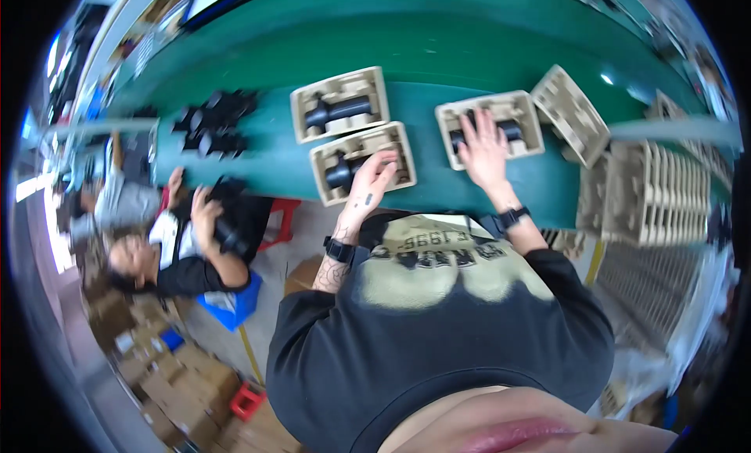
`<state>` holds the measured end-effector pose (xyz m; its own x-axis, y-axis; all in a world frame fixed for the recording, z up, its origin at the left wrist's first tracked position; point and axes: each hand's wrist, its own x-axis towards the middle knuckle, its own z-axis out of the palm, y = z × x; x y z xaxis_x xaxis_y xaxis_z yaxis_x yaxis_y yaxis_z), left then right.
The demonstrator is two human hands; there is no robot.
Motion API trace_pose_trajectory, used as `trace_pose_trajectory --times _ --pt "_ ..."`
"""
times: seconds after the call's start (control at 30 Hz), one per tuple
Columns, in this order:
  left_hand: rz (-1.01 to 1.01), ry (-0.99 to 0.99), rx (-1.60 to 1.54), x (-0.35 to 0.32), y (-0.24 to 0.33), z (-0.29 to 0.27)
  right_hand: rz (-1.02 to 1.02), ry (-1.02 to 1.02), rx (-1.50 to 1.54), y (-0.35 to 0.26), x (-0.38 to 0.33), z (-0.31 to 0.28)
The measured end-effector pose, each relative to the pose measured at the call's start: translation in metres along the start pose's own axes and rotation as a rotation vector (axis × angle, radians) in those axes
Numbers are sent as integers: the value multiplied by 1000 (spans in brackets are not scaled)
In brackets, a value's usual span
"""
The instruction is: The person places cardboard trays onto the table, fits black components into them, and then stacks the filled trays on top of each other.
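My left hand (pixel 377 174) reaches over the near moulded-pulp tray (pixel 319 176), partly covering the right end of a black cylindrical device (pixel 338 175) lying in it. Its fingers are loosely bent and slightly apart. To the right, my right hand (pixel 486 148) lies with fingers stretched across another black cylindrical device (pixel 510 131), which sits in a second pulp tray (pixel 532 146). That hand hides the device's middle. Just behind the near left tray, a third pulp tray (pixel 300 113) holds a similar black device (pixel 348 109).
An upturned pulp tray (pixel 569 113) leans by the right tray, near a stack of trays (pixel 653 191). Several black devices (pixel 211 124) stand on the green table (pixel 422 183) at left. A seated co-worker (pixel 180 242) handles a black item beside a red stool (pixel 280 222). Cartons (pixel 184 382) fill the lower left.
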<state>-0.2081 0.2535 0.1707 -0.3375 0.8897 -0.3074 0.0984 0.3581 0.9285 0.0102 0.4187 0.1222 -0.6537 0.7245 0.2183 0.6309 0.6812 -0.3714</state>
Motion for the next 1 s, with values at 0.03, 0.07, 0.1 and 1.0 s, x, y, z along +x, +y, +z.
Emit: trace_pose_trajectory --times 0.03,0.07,0.1,1.0 --pt "50 17 88 -4 2 -9 55 22 -50 -2 -3 -1" --pt "30 91 85 -12 -6 -15 54 -1 -56 6 -17 -6" --pt "89 254 134 -9 -13 -35 60 -11 -61 10 -23 -11" --pt "-81 1144 114 -19 -135 -148 473 250 361 -11 -34 -69"
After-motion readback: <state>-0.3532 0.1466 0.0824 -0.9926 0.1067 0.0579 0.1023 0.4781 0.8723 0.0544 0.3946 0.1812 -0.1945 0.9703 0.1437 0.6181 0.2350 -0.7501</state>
